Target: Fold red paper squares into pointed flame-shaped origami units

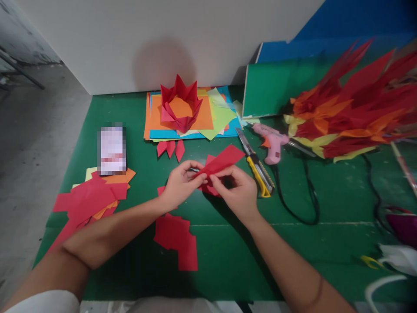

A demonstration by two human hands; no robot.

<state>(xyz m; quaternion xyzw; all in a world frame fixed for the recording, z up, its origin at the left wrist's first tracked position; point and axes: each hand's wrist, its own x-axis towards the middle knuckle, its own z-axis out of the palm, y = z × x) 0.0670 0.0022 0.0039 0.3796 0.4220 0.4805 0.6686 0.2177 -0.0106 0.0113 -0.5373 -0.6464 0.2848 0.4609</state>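
Between my two hands is a strip of red paper [226, 159], slanting up to the right. My left hand [184, 180] pinches its lower left end between thumb and fingers. From the other side, my right hand [239, 187] grips the same paper with thumb and forefinger. Under my fingers more red paper shows, partly hidden by the hands. Red paper pieces [177, 237] lie overlapping on the table nearer to me. Beyond my hands, a folded red paper ring with points [180, 106] stands on a stack of coloured sheets [156, 134].
A yellow utility knife [256, 167] and pink glue gun [272, 141] with a black cord lie to the right. Red, orange and yellow paper petals [355, 108] fill the far right. At left, a phone [112, 150] rests by a red paper pile [89, 195] on the green table [221, 256].
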